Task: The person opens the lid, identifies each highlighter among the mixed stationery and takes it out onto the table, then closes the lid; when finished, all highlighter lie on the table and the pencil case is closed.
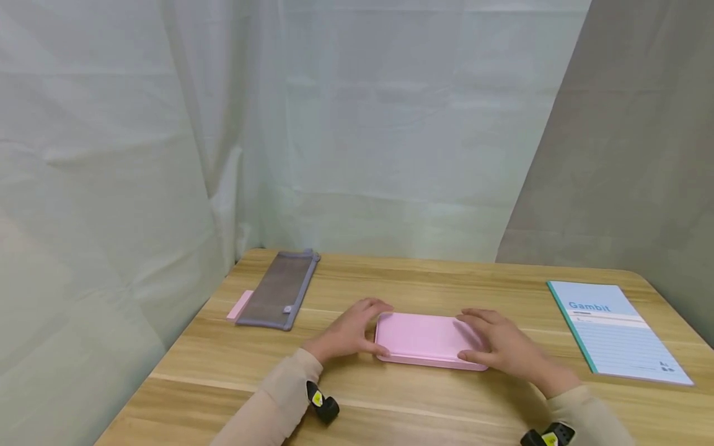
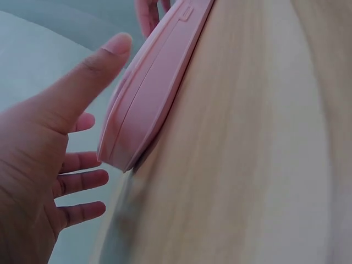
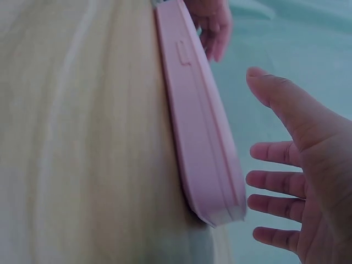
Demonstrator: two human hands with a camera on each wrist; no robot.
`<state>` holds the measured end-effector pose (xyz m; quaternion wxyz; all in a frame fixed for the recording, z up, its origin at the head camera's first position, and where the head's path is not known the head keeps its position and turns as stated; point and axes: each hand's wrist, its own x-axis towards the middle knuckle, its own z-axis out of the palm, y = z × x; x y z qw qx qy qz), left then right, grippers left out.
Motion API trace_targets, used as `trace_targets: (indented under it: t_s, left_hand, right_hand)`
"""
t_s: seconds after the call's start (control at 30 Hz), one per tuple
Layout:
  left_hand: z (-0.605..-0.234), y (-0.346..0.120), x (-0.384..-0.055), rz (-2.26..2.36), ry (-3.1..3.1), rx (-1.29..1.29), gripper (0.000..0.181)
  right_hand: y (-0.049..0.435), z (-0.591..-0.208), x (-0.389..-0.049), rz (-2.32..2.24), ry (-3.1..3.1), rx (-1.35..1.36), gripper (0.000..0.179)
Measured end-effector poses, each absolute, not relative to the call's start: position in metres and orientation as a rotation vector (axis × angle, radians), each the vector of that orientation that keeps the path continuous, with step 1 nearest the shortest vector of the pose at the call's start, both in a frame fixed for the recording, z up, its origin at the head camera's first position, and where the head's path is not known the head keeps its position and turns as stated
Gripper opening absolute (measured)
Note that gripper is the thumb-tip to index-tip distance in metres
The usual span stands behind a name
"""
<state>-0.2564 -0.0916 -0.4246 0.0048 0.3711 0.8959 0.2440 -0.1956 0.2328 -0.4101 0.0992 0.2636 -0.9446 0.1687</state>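
A pink pencil case [image 1: 426, 337], closed and rounded at its corners, lies flat on the wooden table in the head view. At its left end is my left hand [image 1: 351, 331], thumb and fingers spread around that end. My right hand [image 1: 502, 344] is spread the same way over the right end. Both wrist views show the case's side with a small raised catch. In the left wrist view the thumb [image 2: 104, 60] reaches beside the case; whether it touches cannot be told. The right wrist view shows the right fingers [image 3: 275, 203] straight and just off the case.
A grey mesh zip pouch [image 1: 279, 290] lies at the back left, a pink strip [image 1: 240, 305] partly beneath it. To the right lies a notebook [image 1: 619, 334] marked "Gambit", with a teal spine. Pale cloth [image 1: 390, 136] hangs behind the wooden table [image 1: 435, 409].
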Motion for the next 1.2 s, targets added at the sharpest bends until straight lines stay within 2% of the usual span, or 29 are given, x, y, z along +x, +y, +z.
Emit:
trace_targets:
  t_s: [0.37, 0.73, 1.2]
  left_hand:
    - [-0.433, -0.087, -0.257, 0.707, 2.813, 1.146, 0.092]
    - [-0.437, -0.086, -0.255, 0.629, 2.863, 1.137, 0.103]
    - [-0.441, -0.085, -0.253, 0.703, 2.858, 1.154, 0.098]
  right_hand:
    - [0.217, -0.421, -0.196, 0.363, -2.698, 0.847, 0.067]
    - [0.214, -0.428, -0.198, 0.347, -2.681, 0.837, 0.078]
    - [0.211, -0.438, -0.200, 0.319, -2.635, 0.824, 0.081]
